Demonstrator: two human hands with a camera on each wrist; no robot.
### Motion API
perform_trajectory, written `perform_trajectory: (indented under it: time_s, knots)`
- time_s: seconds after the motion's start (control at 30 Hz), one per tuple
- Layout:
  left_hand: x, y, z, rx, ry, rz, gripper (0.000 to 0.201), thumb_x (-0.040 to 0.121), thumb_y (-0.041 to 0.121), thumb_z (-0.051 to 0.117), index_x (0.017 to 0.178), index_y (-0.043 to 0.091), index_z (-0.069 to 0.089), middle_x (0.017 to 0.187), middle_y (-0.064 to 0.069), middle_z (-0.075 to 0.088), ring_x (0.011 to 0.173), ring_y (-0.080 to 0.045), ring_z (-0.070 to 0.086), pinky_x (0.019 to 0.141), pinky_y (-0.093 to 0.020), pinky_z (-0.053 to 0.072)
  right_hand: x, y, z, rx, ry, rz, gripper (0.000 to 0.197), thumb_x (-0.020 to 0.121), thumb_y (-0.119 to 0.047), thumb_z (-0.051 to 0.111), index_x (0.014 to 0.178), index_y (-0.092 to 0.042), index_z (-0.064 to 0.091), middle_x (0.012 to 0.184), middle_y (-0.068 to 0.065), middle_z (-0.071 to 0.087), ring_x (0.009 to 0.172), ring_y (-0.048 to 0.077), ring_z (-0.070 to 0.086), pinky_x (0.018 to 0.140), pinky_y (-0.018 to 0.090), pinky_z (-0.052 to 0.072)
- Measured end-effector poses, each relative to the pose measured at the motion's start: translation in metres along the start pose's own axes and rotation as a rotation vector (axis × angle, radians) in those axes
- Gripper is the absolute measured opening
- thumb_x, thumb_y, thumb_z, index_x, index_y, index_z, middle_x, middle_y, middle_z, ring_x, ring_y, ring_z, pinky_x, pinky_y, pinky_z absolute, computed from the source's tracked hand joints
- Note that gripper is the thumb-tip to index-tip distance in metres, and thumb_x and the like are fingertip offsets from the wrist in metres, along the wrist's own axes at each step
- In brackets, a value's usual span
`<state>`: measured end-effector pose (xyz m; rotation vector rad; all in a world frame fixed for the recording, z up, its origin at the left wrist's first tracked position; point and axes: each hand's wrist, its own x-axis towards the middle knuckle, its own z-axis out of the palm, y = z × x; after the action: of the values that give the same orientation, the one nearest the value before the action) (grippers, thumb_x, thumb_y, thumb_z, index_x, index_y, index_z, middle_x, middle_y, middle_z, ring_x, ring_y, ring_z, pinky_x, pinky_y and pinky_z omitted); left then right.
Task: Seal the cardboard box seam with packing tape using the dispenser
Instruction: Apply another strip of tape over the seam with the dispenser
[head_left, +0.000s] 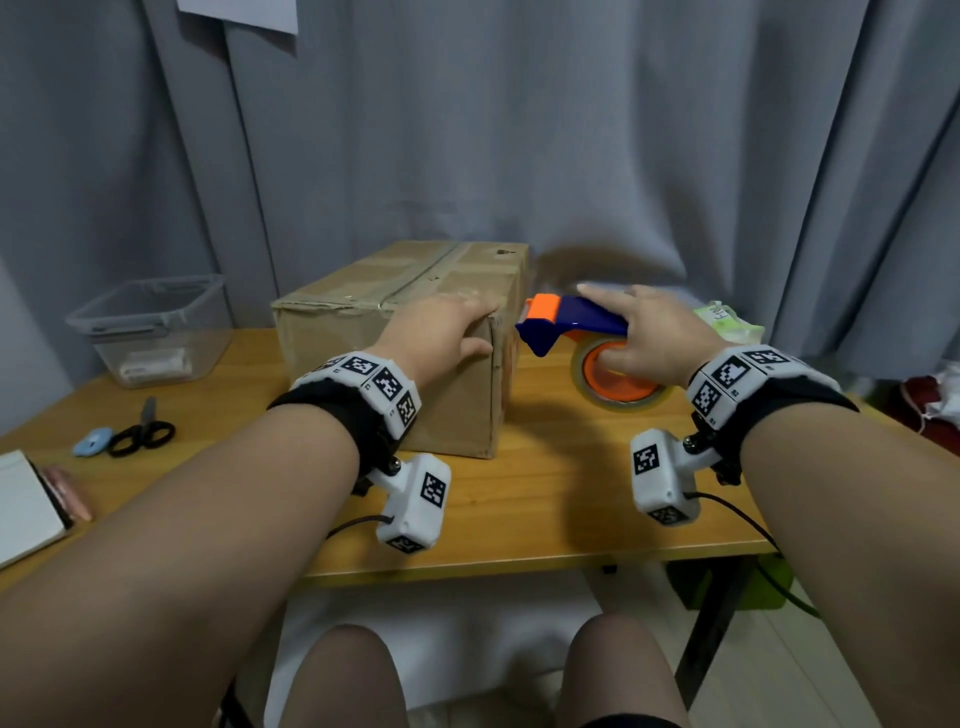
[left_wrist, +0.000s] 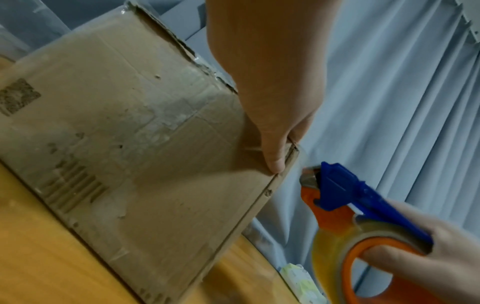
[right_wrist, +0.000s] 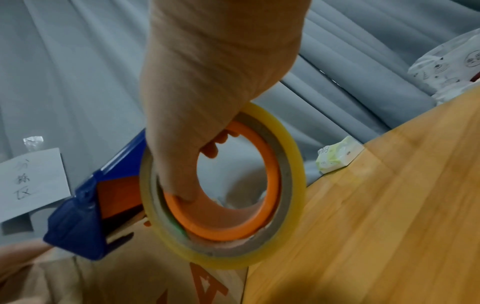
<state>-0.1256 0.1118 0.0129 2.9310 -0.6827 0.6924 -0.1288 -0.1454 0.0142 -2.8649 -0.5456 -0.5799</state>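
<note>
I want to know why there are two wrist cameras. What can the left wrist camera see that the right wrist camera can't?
Only the left wrist view shows the left hand gripping the cardboard box at its corner, thumb on the side, and the dispenser's metal blade. Only the right wrist view shows the right hand's fingers curled through the orange ring of the tape dispenser, a paper note on the curtain, and red print on the box. Both show the dispenser, the box, the wooden table, the grey curtain and a small green-white packet.
</note>
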Motion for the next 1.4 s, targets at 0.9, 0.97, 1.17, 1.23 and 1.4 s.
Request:
perform_trajectory:
  time_s: [0.9, 0.97, 1.17, 1.23, 1.4]
  knots:
    - [0.007, 0.001, 0.018, -0.211, 0.137, -0.022, 0.05, 0.086, 0.034, 0.065, 0.132, 0.019, 0.055, 0.137, 0.001, 0.055, 0.127, -0.017, 0.049, 0.105, -0.03, 0.036, -0.028, 0.027, 0.047, 0.141, 0.131, -0.084, 0.09, 0.081, -0.013, 0.062, 0.148, -0.041, 0.01, 0.094, 0.009, 0.041, 0.082, 0.024, 0.044, 0.073, 0.032, 0.038]
    - [0.008, 0.002, 0.017, -0.204, 0.133, -0.023, 0.049, 0.086, 0.034, 0.065, 0.132, 0.02, 0.055, 0.136, 0.002, 0.055, 0.126, -0.016, 0.049, 0.104, -0.029, 0.035, -0.037, 0.039, 0.046, 0.102, 0.109, -0.063, 0.09, 0.082, -0.013, 0.063, 0.146, -0.045, 0.008, 0.096, 0.009, 0.041, 0.084, 0.022, 0.042, 0.075, 0.032, 0.036]
    - [0.009, 0.004, 0.017, -0.185, 0.127, -0.026, 0.049, 0.085, 0.034, 0.065, 0.131, 0.019, 0.055, 0.135, 0.001, 0.057, 0.124, -0.018, 0.052, 0.103, -0.032, 0.038, -0.059, 0.063, 0.045, 0.046, -0.006, 0.032, 0.09, 0.084, -0.018, 0.062, 0.144, -0.053, 0.006, 0.098, 0.008, 0.042, 0.087, 0.022, 0.044, 0.075, 0.034, 0.039]
    - [0.009, 0.005, 0.016, -0.173, 0.121, -0.029, 0.049, 0.086, 0.034, 0.065, 0.131, 0.019, 0.055, 0.135, 0.0, 0.056, 0.125, -0.019, 0.051, 0.103, -0.032, 0.037, -0.052, 0.057, 0.046, 0.041, -0.039, 0.024, 0.087, 0.084, -0.018, 0.06, 0.143, -0.055, 0.008, 0.096, 0.006, 0.044, 0.086, 0.023, 0.046, 0.076, 0.035, 0.041]
    - [0.012, 0.002, 0.018, -0.149, 0.104, -0.036, 0.051, 0.086, 0.035, 0.064, 0.132, 0.018, 0.054, 0.137, -0.001, 0.054, 0.127, -0.02, 0.049, 0.105, -0.033, 0.036, -0.032, 0.035, 0.042, -0.087, -0.111, 0.029, 0.08, 0.086, -0.016, 0.051, 0.142, -0.057, 0.012, 0.092, 0.004, 0.043, 0.09, 0.026, 0.048, 0.076, 0.035, 0.04]
